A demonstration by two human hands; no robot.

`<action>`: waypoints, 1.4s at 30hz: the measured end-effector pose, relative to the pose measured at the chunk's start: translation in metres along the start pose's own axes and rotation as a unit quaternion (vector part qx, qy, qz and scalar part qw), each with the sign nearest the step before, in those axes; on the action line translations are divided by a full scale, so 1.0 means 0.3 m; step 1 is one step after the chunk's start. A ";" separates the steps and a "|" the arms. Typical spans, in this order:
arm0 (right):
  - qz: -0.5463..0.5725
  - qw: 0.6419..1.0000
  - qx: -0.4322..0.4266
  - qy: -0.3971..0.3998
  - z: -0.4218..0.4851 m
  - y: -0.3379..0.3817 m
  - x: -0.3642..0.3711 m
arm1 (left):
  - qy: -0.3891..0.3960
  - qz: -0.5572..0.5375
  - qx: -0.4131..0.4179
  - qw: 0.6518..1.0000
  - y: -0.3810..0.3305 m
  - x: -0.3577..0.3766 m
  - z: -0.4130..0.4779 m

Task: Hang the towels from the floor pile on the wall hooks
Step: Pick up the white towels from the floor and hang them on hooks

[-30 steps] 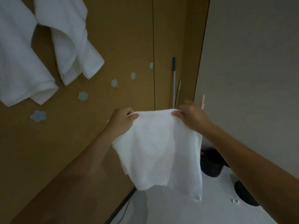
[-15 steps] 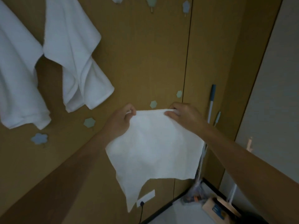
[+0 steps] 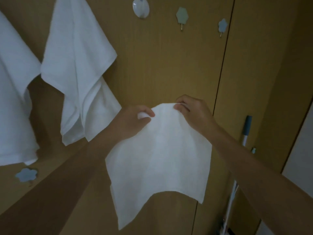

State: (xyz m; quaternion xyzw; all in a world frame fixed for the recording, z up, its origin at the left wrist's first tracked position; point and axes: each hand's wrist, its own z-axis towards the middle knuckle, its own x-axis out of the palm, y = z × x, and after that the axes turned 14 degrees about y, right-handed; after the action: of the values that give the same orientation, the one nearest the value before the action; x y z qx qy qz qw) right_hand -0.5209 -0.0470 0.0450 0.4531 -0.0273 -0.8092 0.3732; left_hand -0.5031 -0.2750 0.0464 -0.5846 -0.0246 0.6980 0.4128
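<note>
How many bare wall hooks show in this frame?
4: a white oval hook, a green hexagon hook and a blue flower hook along the top, a lower flower hook at left. Others may hide behind the held towel.

Thin towel (image 3: 157, 158) of smooth white cloth against matt, faintly grained wood wall panels (image 3: 169, 68); the hung towel (image 3: 77, 65) is thicker, ribbed terry, the oval hook (image 3: 141, 7) glossy plastic, the hexagonal hook (image 3: 182, 15) matt, metal-pinned.
</note>
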 end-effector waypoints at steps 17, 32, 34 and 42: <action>-0.052 0.970 -0.236 0.023 0.461 -0.067 -0.180 | -0.130 0.178 -0.092 0.971 -0.205 -0.313 0.242; -0.067 0.947 -0.296 -0.110 0.719 0.097 -0.302 | -0.326 0.187 -0.031 0.926 -0.252 -0.540 0.415; -0.101 0.955 -0.260 -0.100 0.756 0.134 -0.322 | -0.353 0.179 -0.033 0.918 -0.262 -0.568 0.442; 0.176 0.966 -0.153 -0.106 0.849 0.228 -0.344 | -0.394 0.221 -0.056 0.890 -0.271 -0.671 0.524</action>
State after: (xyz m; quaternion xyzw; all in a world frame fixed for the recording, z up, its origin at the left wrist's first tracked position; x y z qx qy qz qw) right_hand -0.6413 -0.1064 0.2945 0.2900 -0.0218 -0.7685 0.5700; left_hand -0.5950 -0.2729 0.2981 -0.2738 -0.0949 0.9417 0.1709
